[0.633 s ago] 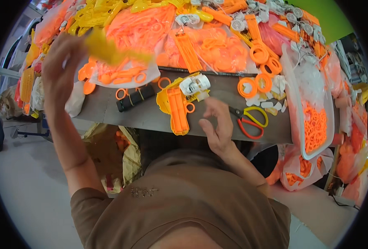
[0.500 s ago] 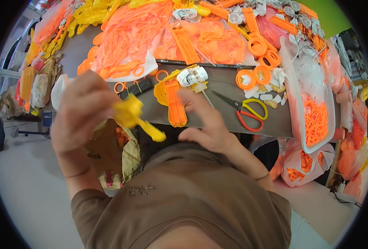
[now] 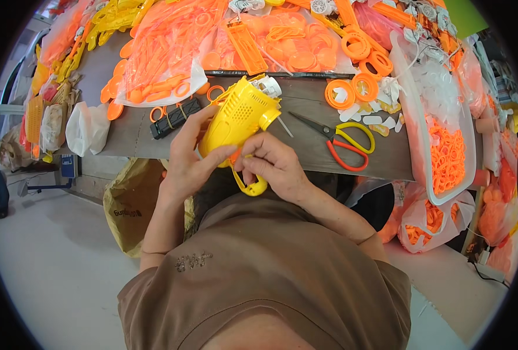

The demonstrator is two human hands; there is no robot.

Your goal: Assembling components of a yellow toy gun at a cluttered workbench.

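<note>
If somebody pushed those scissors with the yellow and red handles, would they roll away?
Probably not. The scissors with yellow and red handles lie flat on the grey wooden tabletop, so they would likely slide. The metal blades look stiff, and the pointed tips could poke a hand.

My hands hold a bright yellow plastic housing (image 3: 239,116); nearby, scissors (image 3: 340,139) have one yellow and one red-orange handle.

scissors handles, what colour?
One yellow, one red on the scissors; blades dark. Head view.
</note>
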